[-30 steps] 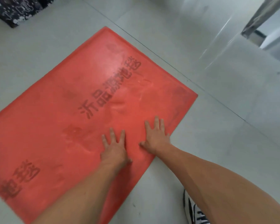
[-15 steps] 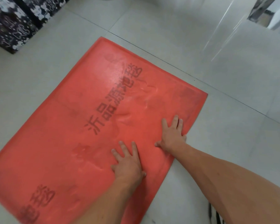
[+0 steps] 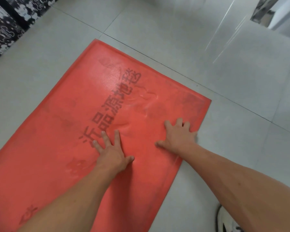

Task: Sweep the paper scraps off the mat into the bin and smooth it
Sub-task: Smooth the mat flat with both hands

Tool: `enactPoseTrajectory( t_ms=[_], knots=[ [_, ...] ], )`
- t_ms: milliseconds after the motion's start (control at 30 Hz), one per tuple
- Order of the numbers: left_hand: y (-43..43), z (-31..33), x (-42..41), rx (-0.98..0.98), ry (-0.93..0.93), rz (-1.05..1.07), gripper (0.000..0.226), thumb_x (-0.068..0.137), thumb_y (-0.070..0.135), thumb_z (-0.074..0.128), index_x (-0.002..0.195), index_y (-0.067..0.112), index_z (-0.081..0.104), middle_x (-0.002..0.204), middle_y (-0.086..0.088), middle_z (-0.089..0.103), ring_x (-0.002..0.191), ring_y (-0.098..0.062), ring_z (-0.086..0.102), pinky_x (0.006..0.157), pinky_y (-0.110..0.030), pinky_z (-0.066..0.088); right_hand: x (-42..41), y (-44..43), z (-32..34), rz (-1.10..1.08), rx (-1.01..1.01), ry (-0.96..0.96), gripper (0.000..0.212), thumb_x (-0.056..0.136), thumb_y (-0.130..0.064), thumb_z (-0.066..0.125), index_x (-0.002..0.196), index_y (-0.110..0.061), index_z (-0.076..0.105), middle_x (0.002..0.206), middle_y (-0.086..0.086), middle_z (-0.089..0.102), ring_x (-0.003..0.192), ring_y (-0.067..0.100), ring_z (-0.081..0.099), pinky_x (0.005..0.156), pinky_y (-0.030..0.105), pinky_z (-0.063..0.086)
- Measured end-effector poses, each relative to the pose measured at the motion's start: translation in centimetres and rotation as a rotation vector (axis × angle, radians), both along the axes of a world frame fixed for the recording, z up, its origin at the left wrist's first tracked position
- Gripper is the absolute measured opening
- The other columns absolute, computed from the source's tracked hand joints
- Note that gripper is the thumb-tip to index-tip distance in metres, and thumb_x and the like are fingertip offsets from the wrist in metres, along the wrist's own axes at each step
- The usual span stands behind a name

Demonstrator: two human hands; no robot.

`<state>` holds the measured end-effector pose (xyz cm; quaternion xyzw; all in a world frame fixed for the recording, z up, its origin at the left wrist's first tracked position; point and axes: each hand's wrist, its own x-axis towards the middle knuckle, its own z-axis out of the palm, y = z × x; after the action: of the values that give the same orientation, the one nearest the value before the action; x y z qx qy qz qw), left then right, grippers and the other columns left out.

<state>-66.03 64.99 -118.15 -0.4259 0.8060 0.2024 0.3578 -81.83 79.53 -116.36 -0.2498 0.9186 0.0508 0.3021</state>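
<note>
Bare tiled floor (image 3: 208,47) lies open around the red mat (image 3: 57,148), across the top and right of the frame. A dark patterned box (image 3: 10,22) blocks the upper left corner; what looks like a shoe (image 3: 228,221) sits lower right.

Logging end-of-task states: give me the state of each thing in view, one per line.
mat: flat on the floor, no scraps showing, faint creases near its middle
left hand: open, palm down on the mat
right hand: open, palm down by the mat's right edge
shoe: on the floor, partly out of frame
</note>
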Motion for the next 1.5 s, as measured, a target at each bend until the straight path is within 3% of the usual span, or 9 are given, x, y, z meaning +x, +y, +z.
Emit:
enactPoseTrajectory(
  t_ms=[67, 167, 367, 500, 667, 833, 1100, 1267, 1500],
  knots=[
    [0.0, 0.0, -0.1, 0.008, 0.006, -0.002, 0.120, 0.079, 0.062, 0.065, 0.151, 0.028, -0.025, 0.155, -0.018, -0.034, 0.140, -0.056, -0.021, 0.115, -0.059, 0.015, -2.2, -0.9, 0.0, 0.044, -0.043, 0.071, 0.088, 0.070, -0.072, 0.063, 0.142, -0.034, 0.028, 0.149, 0.010, 0.020, 0.143, 0.036, 0.008, 0.097, 0.075, 0.028],
    [0.1, -0.1, -0.4, 0.027, -0.014, 0.002, 0.120, 0.080, 0.061, 0.065, 0.150, 0.026, -0.027, 0.154, -0.018, -0.036, 0.139, -0.057, -0.022, 0.112, -0.062, 0.020, -5.1, -3.0, -0.5, -0.027, -0.088, -0.012, 0.097, 0.072, -0.068, 0.066, 0.149, -0.044, 0.012, 0.161, 0.001, -0.007, 0.146, 0.034, -0.016, 0.099, 0.078, 0.021],
    [0.1, -0.1, -0.7, 0.068, -0.055, 0.024, 0.120, 0.082, 0.059, 0.064, 0.147, 0.027, -0.032, 0.151, -0.015, -0.043, 0.138, -0.055, -0.027, 0.107, -0.065, 0.028, -7.6, -7.5, -1.8, -0.092, -0.041, -0.126, 0.114, 0.066, -0.064, 0.076, 0.145, -0.056, -0.006, 0.157, -0.001, -0.030, 0.144, 0.034, -0.025, 0.095, 0.082, 0.018],
    [0.0, -0.2, -0.9, 0.082, -0.086, 0.062, 0.122, 0.082, 0.057, 0.065, 0.139, 0.031, -0.040, 0.147, -0.009, -0.049, 0.137, -0.051, -0.032, 0.101, -0.066, 0.037, -8.4, -8.5, -1.6, -0.079, 0.033, -0.151, 0.121, 0.061, -0.063, 0.080, 0.144, -0.055, -0.007, 0.157, 0.001, -0.026, 0.144, 0.037, -0.021, 0.093, 0.082, 0.024],
    [0.1, 0.3, -1.0, 0.125, -0.093, 0.082, 0.119, 0.084, 0.053, 0.066, 0.143, 0.035, -0.036, 0.144, -0.007, -0.053, 0.137, -0.048, -0.036, 0.099, -0.069, 0.037, -10.1, -12.3, -0.5, -0.022, 0.081, -0.126, 0.117, 0.058, -0.063, 0.081, 0.146, -0.043, 0.006, 0.154, 0.019, -0.004, 0.140, 0.051, 0.004, 0.101, 0.072, 0.030],
    [-0.1, 0.3, -1.3, 0.141, -0.113, 0.096, 0.118, 0.084, 0.050, 0.067, 0.144, 0.037, -0.033, 0.143, -0.005, -0.054, 0.137, -0.046, -0.037, 0.101, -0.070, 0.035, -10.8, -17.3, -1.2, 0.121, -0.058, -0.138, 0.126, 0.065, -0.058, 0.080, 0.145, -0.051, -0.017, 0.155, 0.009, -0.033, 0.142, 0.042, -0.025, 0.102, 0.077, 0.021],
    [-0.4, 0.6, -1.5, 0.183, -0.154, 0.113, 0.114, 0.085, 0.046, 0.067, 0.146, 0.038, -0.029, 0.144, -0.005, -0.053, 0.135, -0.046, -0.039, 0.103, -0.070, 0.032, -10.1, -19.1, -1.8, 0.175, 0.068, -0.109, 0.129, 0.063, -0.061, 0.080, 0.147, -0.045, -0.018, 0.156, 0.015, -0.027, 0.143, 0.045, -0.019, 0.097, 0.080, 0.020],
    [-0.4, 0.4, -1.8, 0.190, -0.157, 0.119, 0.115, 0.086, 0.045, 0.067, 0.145, 0.037, -0.031, 0.131, -0.004, -0.060, 0.135, -0.046, -0.040, 0.104, -0.071, 0.031, -11.6, -23.5, -1.1, 0.218, -0.073, -0.183, 0.133, 0.061, -0.059, 0.082, 0.140, -0.054, -0.024, 0.158, 0.009, -0.026, 0.143, 0.046, -0.016, 0.096, 0.083, 0.017],
    [-0.5, 0.5, -2.0, 0.186, -0.190, 0.125, 0.117, 0.084, 0.048, 0.068, 0.144, 0.037, -0.032, 0.131, -0.003, -0.059, 0.135, -0.046, -0.039, 0.105, -0.069, 0.031, -11.6, -24.3, -2.5, 0.230, -0.042, -0.167, 0.129, 0.063, -0.061, 0.080, 0.143, -0.050, -0.021, 0.156, 0.015, -0.029, 0.140, 0.052, -0.021, 0.100, 0.080, 0.017]
  ],
)
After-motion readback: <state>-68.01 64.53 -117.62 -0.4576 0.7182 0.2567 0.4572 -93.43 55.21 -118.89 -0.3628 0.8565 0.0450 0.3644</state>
